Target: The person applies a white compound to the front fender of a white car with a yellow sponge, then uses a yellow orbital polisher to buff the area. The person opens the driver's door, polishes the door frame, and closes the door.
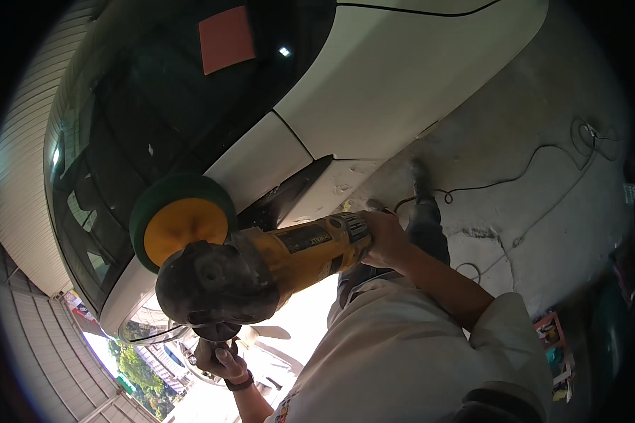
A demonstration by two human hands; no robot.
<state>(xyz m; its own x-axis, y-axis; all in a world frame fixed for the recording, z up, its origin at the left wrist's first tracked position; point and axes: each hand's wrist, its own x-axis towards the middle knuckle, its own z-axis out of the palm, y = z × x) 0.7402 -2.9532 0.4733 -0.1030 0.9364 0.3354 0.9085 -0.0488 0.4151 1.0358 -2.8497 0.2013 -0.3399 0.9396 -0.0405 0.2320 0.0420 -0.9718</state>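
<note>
A yellow and black power polisher point(307, 247) lies across the middle of the view, its dark, worn gear head toward the left. My right hand point(388, 240) is wrapped round the rear of its body, by the cord end. Below the head, my left hand point(222, 359), with a dark band at the wrist, is closed round the side handle, which it largely hides. The polisher carries a green pad point(183, 185) with an orange backing disc point(185, 229). That pad stands against a white car's dark glass point(141, 120); whether it touches, I cannot tell.
A red sheet point(227, 39) is on the glass above the pad. White body panels point(395, 70) run to the upper right. A black cord point(501, 185) trails over the concrete floor point(543, 225). At the right stands a reddish rack point(554, 345) with small items.
</note>
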